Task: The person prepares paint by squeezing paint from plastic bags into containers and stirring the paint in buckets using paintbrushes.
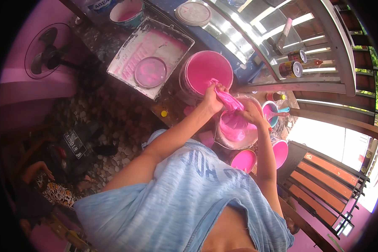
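Observation:
A wet-looking pink cloth (229, 101) is stretched and bunched between my two hands, its lower part hanging in a white-rimmed bucket (238, 145). My left hand (214, 98) is closed round the upper end, close to the rim of a large bucket of pink paint (210, 67). Lower and to the right, my right hand (251, 113) grips the cloth above the white-rimmed bucket. Folds of cloth hide much of that bucket's inside.
Left of the buckets lies a paint tray (172, 35) with a round lid (150, 72) on it. Smaller pink-filled containers (243, 161) and a brush (280, 113) are at the right. A glass-topped frame (298, 88) holds cans (290, 69). Another person's hand (40, 169) shows lower left.

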The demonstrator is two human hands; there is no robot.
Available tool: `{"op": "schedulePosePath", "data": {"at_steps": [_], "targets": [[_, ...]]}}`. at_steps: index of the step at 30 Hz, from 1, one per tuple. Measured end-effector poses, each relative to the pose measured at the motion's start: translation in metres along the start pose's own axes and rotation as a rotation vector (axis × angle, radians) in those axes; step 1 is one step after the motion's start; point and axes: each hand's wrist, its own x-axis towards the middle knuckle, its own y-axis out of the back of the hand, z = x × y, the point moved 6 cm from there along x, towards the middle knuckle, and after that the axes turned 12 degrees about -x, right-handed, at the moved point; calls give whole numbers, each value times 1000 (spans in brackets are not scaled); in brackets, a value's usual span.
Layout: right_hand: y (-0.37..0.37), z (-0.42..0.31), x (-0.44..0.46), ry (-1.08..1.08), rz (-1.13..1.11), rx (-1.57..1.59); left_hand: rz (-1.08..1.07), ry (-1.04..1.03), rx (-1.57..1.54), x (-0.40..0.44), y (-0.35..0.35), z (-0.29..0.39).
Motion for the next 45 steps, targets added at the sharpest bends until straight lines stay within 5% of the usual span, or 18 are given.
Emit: {"op": "schedulePosePath", "data": {"at_steps": [45], "targets": [[-4,1,-3,-40,-35,-83,21,-61,61,-12,-9,-1]]}}
